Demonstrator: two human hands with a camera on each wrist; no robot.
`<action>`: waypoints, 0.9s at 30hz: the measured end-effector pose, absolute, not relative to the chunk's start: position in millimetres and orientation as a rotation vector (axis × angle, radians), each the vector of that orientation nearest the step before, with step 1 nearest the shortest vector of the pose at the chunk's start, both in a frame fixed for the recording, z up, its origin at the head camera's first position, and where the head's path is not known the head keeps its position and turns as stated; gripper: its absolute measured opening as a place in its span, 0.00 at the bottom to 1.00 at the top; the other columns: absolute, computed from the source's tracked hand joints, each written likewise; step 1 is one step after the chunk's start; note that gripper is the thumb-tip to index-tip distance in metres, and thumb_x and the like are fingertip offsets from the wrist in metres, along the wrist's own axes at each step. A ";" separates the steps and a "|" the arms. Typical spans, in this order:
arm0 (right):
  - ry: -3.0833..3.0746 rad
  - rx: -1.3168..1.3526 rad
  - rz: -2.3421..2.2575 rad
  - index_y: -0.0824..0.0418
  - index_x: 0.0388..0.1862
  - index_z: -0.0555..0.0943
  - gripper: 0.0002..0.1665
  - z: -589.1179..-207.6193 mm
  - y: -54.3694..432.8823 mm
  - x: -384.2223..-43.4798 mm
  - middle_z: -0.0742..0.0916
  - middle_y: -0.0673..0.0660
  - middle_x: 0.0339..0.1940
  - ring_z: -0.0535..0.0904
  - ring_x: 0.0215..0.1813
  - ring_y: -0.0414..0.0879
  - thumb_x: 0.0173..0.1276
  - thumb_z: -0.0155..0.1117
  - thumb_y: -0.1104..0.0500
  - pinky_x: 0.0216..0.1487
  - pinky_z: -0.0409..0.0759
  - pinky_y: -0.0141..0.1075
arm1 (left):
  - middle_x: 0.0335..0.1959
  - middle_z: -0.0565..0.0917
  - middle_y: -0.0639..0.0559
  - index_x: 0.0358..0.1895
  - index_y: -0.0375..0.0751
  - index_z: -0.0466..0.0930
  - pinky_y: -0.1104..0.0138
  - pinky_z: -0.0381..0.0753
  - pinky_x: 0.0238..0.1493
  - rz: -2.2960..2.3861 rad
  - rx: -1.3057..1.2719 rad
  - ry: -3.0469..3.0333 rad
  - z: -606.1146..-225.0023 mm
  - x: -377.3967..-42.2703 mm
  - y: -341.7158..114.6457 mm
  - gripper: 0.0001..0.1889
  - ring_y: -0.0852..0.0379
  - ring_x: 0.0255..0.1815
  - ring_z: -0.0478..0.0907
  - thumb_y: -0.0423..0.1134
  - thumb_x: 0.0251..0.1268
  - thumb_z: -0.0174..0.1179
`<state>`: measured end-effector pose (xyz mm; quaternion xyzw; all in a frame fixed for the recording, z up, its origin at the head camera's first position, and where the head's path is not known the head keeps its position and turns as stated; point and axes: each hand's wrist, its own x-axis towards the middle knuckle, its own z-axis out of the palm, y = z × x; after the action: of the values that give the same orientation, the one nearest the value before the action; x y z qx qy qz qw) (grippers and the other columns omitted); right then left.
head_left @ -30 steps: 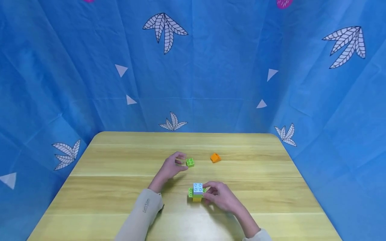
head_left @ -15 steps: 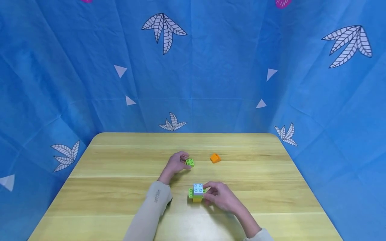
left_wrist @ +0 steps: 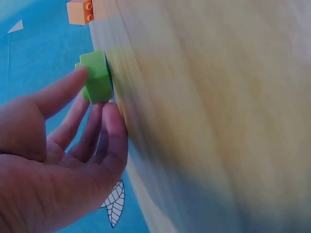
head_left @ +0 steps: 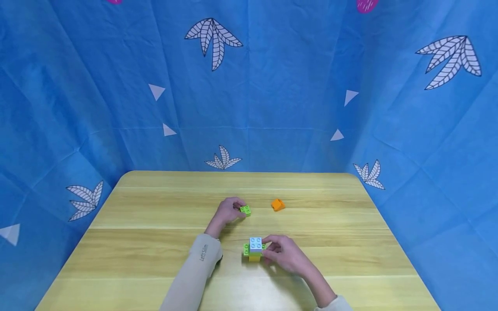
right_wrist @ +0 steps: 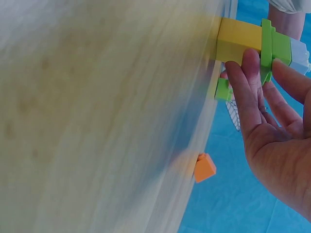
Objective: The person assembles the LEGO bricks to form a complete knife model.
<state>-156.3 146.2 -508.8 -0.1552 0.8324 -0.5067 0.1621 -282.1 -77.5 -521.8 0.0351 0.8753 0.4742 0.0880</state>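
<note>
My left hand [head_left: 229, 211] pinches a small green toy building brick [head_left: 245, 211] toward the back of the table. In the left wrist view the thumb presses one side of this green brick [left_wrist: 95, 77], with the other fingers round its far side and lower end. Nearer the front, my right hand [head_left: 285, 255] holds the right side of a brick stack [head_left: 255, 245] between thumb and fingers. The right wrist view shows its layers: yellow brick [right_wrist: 238, 41] at the bottom, a wider thin green piece [right_wrist: 266, 51], a green brick [right_wrist: 281, 46], then light blue [right_wrist: 299, 56] on top.
An orange brick [head_left: 278, 205] with a slanted shape lies at the back, right of the green brick. The wooden table [head_left: 155, 255] has rounded far corners. A blue patterned curtain [head_left: 280, 86] hangs behind it and along both sides.
My left hand has moved right to the green brick and closed its thumb and fingers about it. My right hand and the stack have stayed in place.
</note>
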 end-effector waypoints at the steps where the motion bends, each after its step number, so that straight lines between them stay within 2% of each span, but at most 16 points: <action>1: 2.373 -0.442 -1.448 0.70 0.60 0.80 0.22 -508.9 146.2 -156.3 0.89 0.59 0.37 0.87 0.37 0.51 0.70 0.69 0.61 0.40 0.88 0.37 | 0.51 0.85 0.43 0.52 0.40 0.86 0.54 0.84 0.57 1.416 0.105 2.600 -521.7 -281.8 -77.7 0.17 0.48 0.52 0.80 0.30 0.59 0.73; 11: 2.348 -0.429 -1.472 0.69 0.60 0.80 0.22 -510.4 147.2 -156.3 0.89 0.59 0.37 0.87 0.37 0.51 0.71 0.69 0.61 0.38 0.88 0.39 | 0.52 0.85 0.44 0.55 0.40 0.84 0.55 0.86 0.56 1.421 0.362 2.588 -517.7 -272.0 -73.5 0.16 0.47 0.52 0.83 0.34 0.65 0.70; 19: 2.340 -0.437 -1.474 0.70 0.60 0.80 0.22 -510.5 145.8 -155.9 0.89 0.61 0.38 0.87 0.37 0.52 0.71 0.69 0.61 0.39 0.89 0.40 | 0.58 0.85 0.46 0.59 0.43 0.83 0.59 0.88 0.53 1.491 0.468 2.527 -499.7 -252.5 -70.5 0.16 0.46 0.57 0.82 0.35 0.71 0.67; 22: 2.346 -0.440 -1.477 0.70 0.60 0.80 0.22 -510.0 145.8 -156.0 0.89 0.60 0.37 0.87 0.37 0.52 0.71 0.69 0.61 0.38 0.89 0.40 | 0.57 0.84 0.49 0.59 0.46 0.83 0.60 0.87 0.53 1.526 0.471 2.505 -491.9 -245.5 -70.7 0.16 0.48 0.58 0.82 0.37 0.71 0.66; 27: 2.347 -0.444 -1.484 0.70 0.61 0.80 0.23 -509.3 146.4 -156.2 0.89 0.60 0.38 0.88 0.37 0.53 0.71 0.68 0.61 0.39 0.89 0.40 | 0.56 0.85 0.49 0.58 0.45 0.83 0.60 0.87 0.57 1.565 0.575 2.497 -479.8 -235.7 -74.6 0.15 0.49 0.56 0.83 0.38 0.71 0.67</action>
<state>-156.2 146.4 -509.3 -0.1559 0.8233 -0.5206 0.1639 -235.7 -74.6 -479.8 0.1910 0.8297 0.5200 0.0693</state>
